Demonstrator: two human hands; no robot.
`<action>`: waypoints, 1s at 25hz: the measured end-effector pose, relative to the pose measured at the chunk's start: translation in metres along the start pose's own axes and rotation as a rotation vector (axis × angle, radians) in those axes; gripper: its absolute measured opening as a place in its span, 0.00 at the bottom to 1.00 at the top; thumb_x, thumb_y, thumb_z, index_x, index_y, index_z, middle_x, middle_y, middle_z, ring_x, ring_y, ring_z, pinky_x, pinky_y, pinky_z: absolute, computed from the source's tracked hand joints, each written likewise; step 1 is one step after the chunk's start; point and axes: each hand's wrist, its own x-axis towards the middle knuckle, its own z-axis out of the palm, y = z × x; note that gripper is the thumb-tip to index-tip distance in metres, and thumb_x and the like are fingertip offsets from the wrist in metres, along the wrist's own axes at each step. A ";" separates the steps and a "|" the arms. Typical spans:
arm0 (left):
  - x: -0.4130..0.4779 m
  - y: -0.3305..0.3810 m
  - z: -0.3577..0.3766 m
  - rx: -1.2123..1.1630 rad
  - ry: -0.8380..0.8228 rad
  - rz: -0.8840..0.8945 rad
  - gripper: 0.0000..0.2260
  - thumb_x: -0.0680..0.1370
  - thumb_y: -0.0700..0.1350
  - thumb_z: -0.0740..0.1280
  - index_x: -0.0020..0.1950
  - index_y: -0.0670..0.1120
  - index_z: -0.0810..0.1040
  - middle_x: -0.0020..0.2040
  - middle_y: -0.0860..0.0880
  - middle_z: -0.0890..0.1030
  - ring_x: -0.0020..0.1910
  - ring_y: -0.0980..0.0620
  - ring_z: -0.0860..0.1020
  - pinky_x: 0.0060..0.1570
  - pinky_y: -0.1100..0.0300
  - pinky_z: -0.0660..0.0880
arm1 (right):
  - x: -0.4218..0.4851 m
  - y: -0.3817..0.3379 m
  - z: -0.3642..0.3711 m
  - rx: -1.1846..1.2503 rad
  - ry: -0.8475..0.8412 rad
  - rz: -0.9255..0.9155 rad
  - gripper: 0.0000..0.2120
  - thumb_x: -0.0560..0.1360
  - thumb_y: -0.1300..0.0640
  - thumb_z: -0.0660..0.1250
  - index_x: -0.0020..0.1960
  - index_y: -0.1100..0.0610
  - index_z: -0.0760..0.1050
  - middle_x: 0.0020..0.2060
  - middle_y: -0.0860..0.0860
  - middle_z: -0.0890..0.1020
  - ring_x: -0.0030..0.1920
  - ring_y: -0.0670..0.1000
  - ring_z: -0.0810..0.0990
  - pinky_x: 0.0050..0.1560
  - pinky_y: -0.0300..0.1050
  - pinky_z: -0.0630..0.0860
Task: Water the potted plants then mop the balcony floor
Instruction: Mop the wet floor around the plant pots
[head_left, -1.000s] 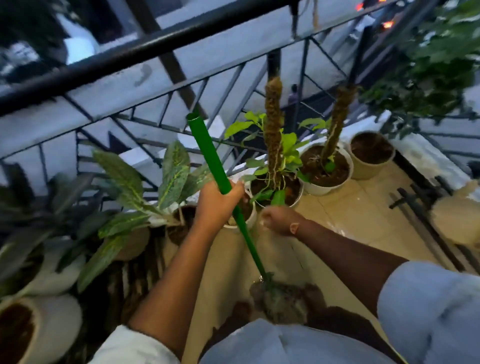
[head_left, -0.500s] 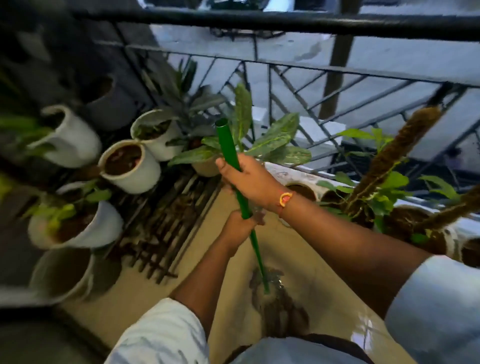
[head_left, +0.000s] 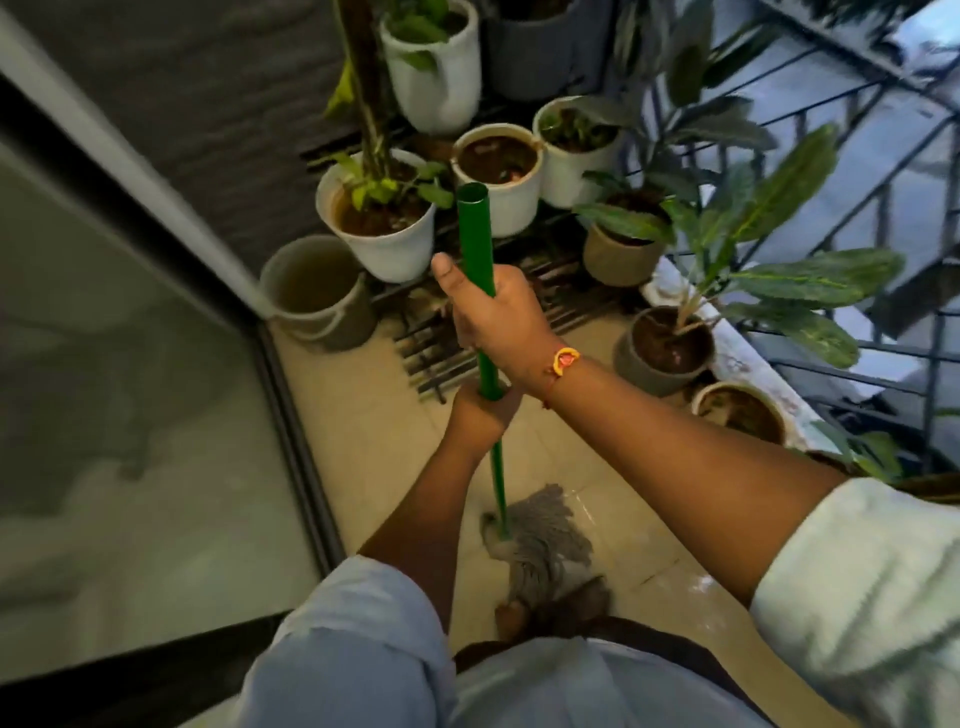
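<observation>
Mopping looks underway, watering seemingly done: right hand (head_left: 493, 317) and left hand (head_left: 480, 415) clench the green mop handle (head_left: 475, 234), mop head (head_left: 540, 545) on wet floor (head_left: 363, 426).

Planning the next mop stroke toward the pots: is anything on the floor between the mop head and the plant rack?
Nothing visible: bare wet tile lies between the mop head and the plant rack. A grey bucket stands left of that path, against the door frame.

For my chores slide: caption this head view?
Both hands, right hand above left hand, grip a green mop handle, mop head on wet balcony tiles beside potted plants.
</observation>
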 end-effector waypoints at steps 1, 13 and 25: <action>-0.007 -0.003 -0.012 -0.009 0.029 0.022 0.08 0.80 0.39 0.71 0.44 0.47 0.75 0.40 0.47 0.78 0.40 0.51 0.76 0.44 0.57 0.75 | -0.003 0.000 0.014 0.039 -0.023 0.011 0.22 0.80 0.47 0.66 0.31 0.55 0.66 0.23 0.52 0.67 0.25 0.51 0.67 0.30 0.47 0.65; -0.057 -0.078 -0.085 0.176 0.308 -0.215 0.17 0.81 0.47 0.68 0.33 0.47 0.69 0.32 0.47 0.74 0.32 0.49 0.71 0.34 0.56 0.65 | -0.052 0.022 0.090 0.273 -0.211 0.147 0.24 0.83 0.52 0.64 0.28 0.52 0.64 0.20 0.48 0.63 0.20 0.50 0.61 0.28 0.43 0.62; -0.069 -0.039 0.108 0.175 0.150 -0.199 0.15 0.84 0.47 0.65 0.42 0.41 0.80 0.30 0.51 0.76 0.29 0.56 0.72 0.27 0.63 0.66 | -0.097 0.038 -0.117 0.089 -0.159 0.140 0.29 0.83 0.61 0.62 0.23 0.52 0.65 0.18 0.49 0.65 0.19 0.49 0.65 0.30 0.42 0.67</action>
